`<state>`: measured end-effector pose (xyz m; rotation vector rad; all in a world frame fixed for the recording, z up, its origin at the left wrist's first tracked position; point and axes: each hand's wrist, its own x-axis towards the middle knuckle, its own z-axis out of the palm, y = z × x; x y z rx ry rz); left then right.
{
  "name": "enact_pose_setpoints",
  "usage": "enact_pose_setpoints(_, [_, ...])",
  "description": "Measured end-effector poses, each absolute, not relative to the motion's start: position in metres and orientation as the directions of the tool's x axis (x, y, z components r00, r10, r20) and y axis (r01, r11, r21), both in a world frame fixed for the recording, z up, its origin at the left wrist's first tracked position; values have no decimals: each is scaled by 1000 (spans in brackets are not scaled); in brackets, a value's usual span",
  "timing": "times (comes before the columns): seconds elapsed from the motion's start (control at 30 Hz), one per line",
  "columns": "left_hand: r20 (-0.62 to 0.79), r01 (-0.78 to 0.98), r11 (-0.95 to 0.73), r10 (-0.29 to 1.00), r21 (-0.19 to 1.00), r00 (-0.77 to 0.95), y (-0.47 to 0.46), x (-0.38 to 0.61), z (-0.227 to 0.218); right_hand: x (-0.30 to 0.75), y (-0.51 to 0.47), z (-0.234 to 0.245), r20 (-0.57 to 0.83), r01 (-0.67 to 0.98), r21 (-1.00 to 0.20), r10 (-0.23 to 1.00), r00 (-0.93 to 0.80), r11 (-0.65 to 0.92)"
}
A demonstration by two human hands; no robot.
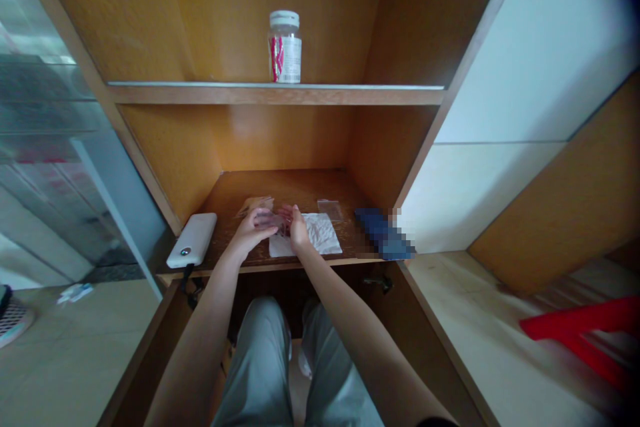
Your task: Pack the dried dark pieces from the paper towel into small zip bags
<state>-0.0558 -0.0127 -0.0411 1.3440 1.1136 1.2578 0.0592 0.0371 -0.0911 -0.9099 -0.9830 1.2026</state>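
My left hand (249, 232) is curled around a small clear plastic bag (269, 220), thumb in front and fingers behind. Right up against the bag, my right hand (299, 229) has its fingers bent together; what they hold is too small to tell. Beneath both hands lies a crumpled white tissue (323, 233) on the brown wooden shelf (305, 181). Behind my left hand is a pile of clear plastic bags (256, 204). Another flat clear zip bag (330, 210) rests just beyond the tissue's right part.
A white power bank (193, 240) with a black cable sits at the shelf's left front corner. A dark blue, partly blurred item (383, 232) lies at the right edge. On the upper shelf stands a white-capped clear jar (285, 48). A red stool (580, 323) is on the right.
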Motion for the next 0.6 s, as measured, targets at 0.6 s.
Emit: enact_pose_setpoints(0.6, [229, -94, -225, 973, 970, 38, -10, -62, -45, 61, 43, -102, 285, -262, -897, 918, 274, 357])
